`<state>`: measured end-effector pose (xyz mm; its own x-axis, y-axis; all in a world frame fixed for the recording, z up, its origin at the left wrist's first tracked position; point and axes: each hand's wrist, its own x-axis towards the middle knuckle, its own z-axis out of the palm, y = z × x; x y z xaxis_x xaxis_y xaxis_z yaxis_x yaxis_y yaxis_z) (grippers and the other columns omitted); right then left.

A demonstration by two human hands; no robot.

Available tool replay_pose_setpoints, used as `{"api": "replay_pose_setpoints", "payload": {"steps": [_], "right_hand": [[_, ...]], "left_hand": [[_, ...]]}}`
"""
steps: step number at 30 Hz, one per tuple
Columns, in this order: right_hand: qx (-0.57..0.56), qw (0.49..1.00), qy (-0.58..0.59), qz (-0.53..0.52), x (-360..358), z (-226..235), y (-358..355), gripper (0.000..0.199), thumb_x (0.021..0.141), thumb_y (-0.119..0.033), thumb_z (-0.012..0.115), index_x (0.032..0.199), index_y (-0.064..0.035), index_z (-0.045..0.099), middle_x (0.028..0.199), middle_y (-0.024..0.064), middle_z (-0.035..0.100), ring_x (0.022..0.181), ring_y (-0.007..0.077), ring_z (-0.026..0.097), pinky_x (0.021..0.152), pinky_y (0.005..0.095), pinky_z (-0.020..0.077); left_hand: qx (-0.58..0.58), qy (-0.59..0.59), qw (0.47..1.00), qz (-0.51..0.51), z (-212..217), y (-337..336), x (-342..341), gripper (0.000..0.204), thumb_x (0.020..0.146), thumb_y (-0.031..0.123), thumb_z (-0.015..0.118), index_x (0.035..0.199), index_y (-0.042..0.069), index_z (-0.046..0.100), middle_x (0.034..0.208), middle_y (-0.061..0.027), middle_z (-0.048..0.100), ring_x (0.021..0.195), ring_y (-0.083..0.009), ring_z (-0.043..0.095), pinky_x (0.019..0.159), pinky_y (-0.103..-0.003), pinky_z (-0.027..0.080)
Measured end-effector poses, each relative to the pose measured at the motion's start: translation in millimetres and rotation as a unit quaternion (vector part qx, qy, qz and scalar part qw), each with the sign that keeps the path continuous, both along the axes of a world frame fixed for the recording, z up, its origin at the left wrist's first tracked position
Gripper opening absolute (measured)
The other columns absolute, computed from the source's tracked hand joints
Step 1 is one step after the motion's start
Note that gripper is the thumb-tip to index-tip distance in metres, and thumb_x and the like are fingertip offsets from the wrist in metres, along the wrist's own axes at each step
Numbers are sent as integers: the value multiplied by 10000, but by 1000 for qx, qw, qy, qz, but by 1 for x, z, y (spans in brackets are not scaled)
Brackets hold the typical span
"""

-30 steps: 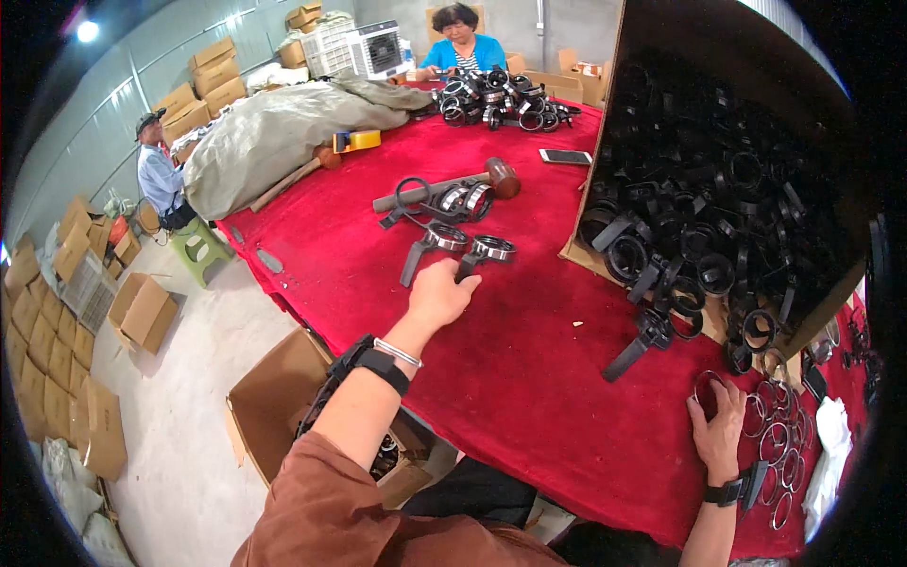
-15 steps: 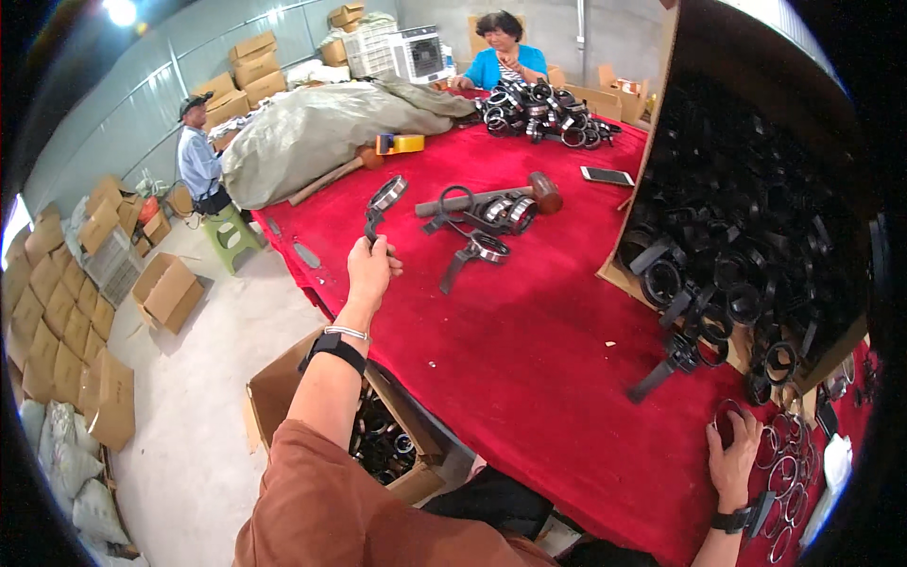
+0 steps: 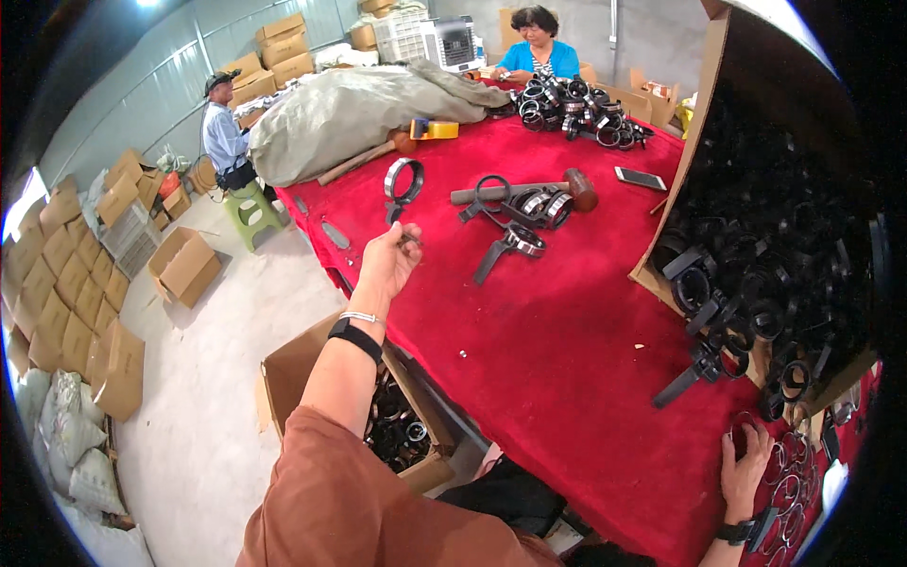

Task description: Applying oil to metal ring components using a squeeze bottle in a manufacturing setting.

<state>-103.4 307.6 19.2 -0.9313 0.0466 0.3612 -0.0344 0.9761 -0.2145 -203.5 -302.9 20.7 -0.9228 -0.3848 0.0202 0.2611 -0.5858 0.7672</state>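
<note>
Head view: left hand (image 3: 385,265) raised over the left edge of the red worktop (image 3: 567,378), fingers pinched on the stem of a black ring clamp (image 3: 402,184) with a bright metal band inside, its ring held upright above the fingertips. Right hand (image 3: 746,468) down at the near right corner of the worktop, palm flat, fingers spread and loose on a scatter of thin metal rings (image 3: 789,482), grasping nothing that can be made out. Just beyond the raised clamp, toward the middle of the worktop, a small heap of similar clamps (image 3: 529,213) lying beside a wooden mallet (image 3: 529,189). Along the right edge, a large cardboard box (image 3: 756,217) tipped on its side, spilling black clamps, one with a long handle (image 3: 694,369) lying loose before it. Below the left edge, on the floor, an open carton (image 3: 312,378) holding finished clamps. At the far edge, a person in blue (image 3: 539,47) behind another pile of clamps (image 3: 576,104); off the far left corner, a second person (image 3: 227,132) seated on a green stool (image 3: 250,203).
</note>
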Motion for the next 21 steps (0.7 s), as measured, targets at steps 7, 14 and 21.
{"api": "replay_pose_setpoints", "payload": {"steps": [7,14,21], "right_hand": [[16,1000,12,-3,-1,-6,6,431,831,-283,590,1085,62,550,1147,255,491,1065,441,444,973,520,313],[34,999,-2,-14,-1,-4,5,398,804,-244,621,1092,24,558,1191,208,496,1085,382,450,966,458,342],[24,999,22,4,1,-2,8,416,798,-251,634,1079,48,566,1139,257,502,1041,412,462,911,480,372]], "left_hand": [[-546,-265,794,8,3,29,6,270,887,203,526,873,-66,534,735,-178,615,559,-231,630,563,-349,512],[-680,-191,697,125,-17,36,14,249,846,204,564,888,-40,533,877,-282,583,899,-446,549,759,-480,438],[-599,-163,774,128,-8,62,32,218,835,157,586,918,-36,525,837,-263,578,825,-427,573,687,-457,450]]}}
